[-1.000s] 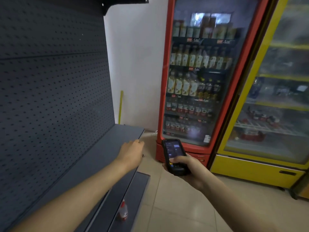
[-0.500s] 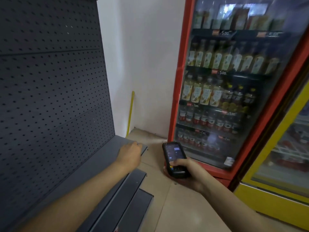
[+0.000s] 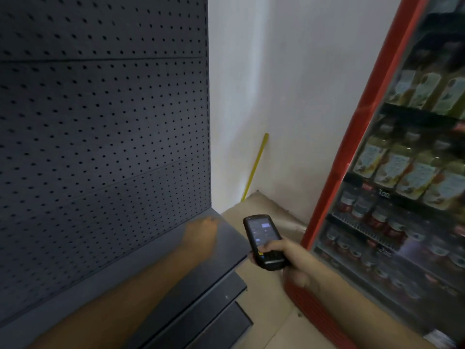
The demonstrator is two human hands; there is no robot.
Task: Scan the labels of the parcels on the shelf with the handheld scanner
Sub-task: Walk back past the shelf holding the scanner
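Observation:
My right hand (image 3: 289,258) grips a black handheld scanner (image 3: 263,241) with a lit screen, held over the floor just right of the shelf's end. My left hand (image 3: 201,231) is blurred and reaches over the dark grey shelf (image 3: 176,260) near its far end; how its fingers lie cannot be told. The shelf board under it is bare, and no parcels are in view.
A dark perforated back panel (image 3: 100,122) rises behind the shelf. Lower shelf boards (image 3: 214,318) step out below. A red-framed drinks fridge (image 3: 377,172) stands close on the right. A yellow stick (image 3: 255,167) leans in the white wall corner. Beige tiled floor (image 3: 264,205) lies between.
The view has swung left and moved closer to the shelf and fridge; the yellow fridge has left the frame. Both hands keep roughly the same pose, and the left is now blurred.

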